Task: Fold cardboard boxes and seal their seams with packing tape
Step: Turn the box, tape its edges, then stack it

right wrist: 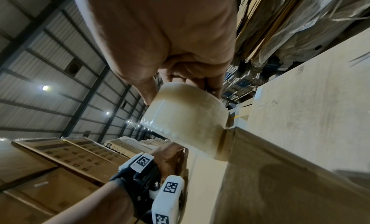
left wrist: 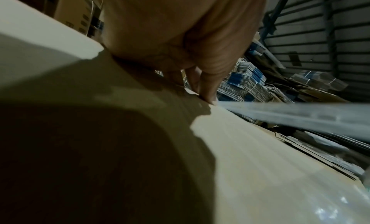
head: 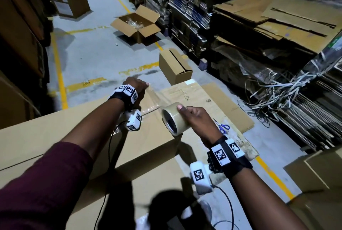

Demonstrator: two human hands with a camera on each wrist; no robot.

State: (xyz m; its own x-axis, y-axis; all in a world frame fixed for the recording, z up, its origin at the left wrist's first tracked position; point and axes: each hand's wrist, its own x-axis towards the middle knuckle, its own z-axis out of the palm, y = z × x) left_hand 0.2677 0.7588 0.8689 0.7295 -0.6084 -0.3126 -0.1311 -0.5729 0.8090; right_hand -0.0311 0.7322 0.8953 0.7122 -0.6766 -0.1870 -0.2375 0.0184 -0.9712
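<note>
A large brown cardboard box [head: 55, 133] lies in front of me, top face up. My left hand [head: 136, 89] reaches to the box's far edge, and its fingertips [left wrist: 208, 99] press the end of a clear tape strip [head: 155, 98] onto the cardboard. The strip [left wrist: 300, 115] runs taut from there to a roll of packing tape [head: 175, 118]. My right hand [head: 196, 120] grips the roll just above the box's right corner, thumb on the outside and fingers at its core. In the right wrist view the roll [right wrist: 186, 116] hangs over the box edge [right wrist: 280, 180].
Blue-handled scissors [head: 224, 127] lie on a flat cardboard sheet [head: 222, 103] on the floor to the right. Beyond it stand a small closed box [head: 174, 66] and an open box [head: 137, 24]. Stacks of flattened cartons [head: 277, 26] and tangled strapping [head: 277, 89] line the right side.
</note>
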